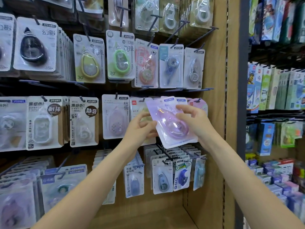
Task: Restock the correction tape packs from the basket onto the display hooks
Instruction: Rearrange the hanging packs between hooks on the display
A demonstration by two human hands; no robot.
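Observation:
A purple correction tape pack (170, 123) is held up in front of the display wall, tilted with its top leaning left. My left hand (140, 128) pinches its left edge, and my right hand (193, 119) grips its right side, fingers curled over the front. The pack's top sits near the hooks (197, 100) of the middle row, in front of other purple and pink packs hanging there. No basket is in view.
Rows of hanging correction tape packs (90, 59) fill the pegboard on dark hooks that stick out toward me. A wooden side panel (217, 80) bounds the display on the right. Beyond it stand shelves of other stationery (272, 90).

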